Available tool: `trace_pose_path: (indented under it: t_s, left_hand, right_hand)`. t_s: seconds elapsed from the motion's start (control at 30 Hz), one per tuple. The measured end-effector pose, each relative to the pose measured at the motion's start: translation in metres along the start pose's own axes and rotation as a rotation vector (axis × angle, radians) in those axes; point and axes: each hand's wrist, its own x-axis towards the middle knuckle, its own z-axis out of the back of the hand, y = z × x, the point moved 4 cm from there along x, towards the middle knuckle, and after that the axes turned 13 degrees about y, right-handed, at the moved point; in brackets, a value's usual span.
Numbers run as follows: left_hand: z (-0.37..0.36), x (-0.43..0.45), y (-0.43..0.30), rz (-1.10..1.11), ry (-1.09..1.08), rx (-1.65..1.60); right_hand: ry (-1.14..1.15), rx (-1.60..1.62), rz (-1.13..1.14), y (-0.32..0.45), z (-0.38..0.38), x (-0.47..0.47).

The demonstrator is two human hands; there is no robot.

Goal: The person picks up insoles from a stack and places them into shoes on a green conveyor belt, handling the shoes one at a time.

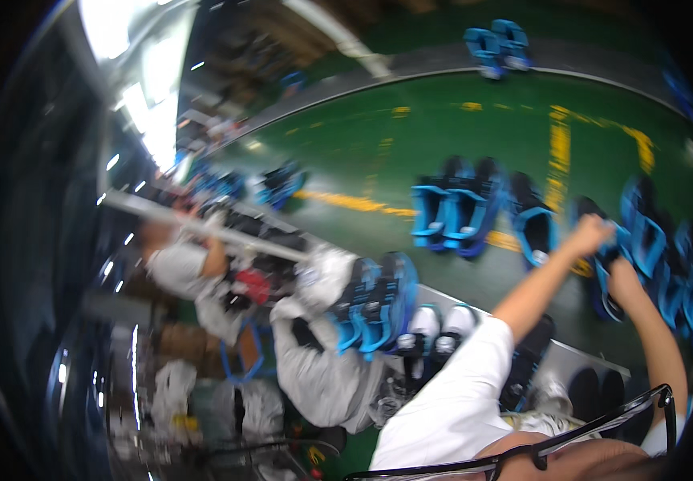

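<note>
At the right, my left hand (592,233) has its fingers closed at the upper part of a blue-and-black shoe (608,300); motion blur hides the exact grip. Just below it, my right hand (622,276) is against the same shoe, its fingers hidden. A blue-and-black shoe (533,225) stands left of my hands, and a pair of blue-and-black shoes (458,207) stands further left. More blue-and-black shoes (643,231) are lined up on the right.
Nearer me, another blue-and-black pair (376,300) and white-and-black shoes (441,330) stand near a grey bench edge (452,294). Grey bags (322,373) lie left of them. A person in a light top (181,267) works at the left. Beyond the shoes is green floor with yellow markings (558,156).
</note>
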Motion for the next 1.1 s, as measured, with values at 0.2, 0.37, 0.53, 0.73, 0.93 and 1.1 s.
trace_pose_path:
  t_s: [0.2, 0.37, 0.53, 0.73, 0.93, 1.1]
  left_hand:
    - [0.002, -0.031, 0.027, -0.040, -0.174, -0.327]
    - [0.003, -0.041, 0.029, -0.014, -0.337, -0.258]
    - [0.003, -0.026, 0.019, -0.033, -0.354, -0.234]
    - [-0.003, -0.032, 0.035, -0.017, -0.353, -0.273]
    - [-0.001, -0.042, 0.035, -0.024, -0.349, -0.327]
    - [0.020, -0.040, 0.016, 0.133, -0.155, -0.268]
  right_hand:
    - [-0.052, -0.188, -0.010, 0.020, -0.033, 0.001]
    - [0.256, -0.170, -0.254, 0.050, 0.016, -0.014]
    - [0.240, -0.289, -0.035, 0.004, -0.002, 0.009]
    - [0.008, -0.353, 0.075, -0.017, -0.064, 0.034]
    - [0.183, -0.414, -0.039, -0.003, -0.065, 0.047]
    - [0.394, -0.470, -0.030, 0.030, -0.039, 0.050]
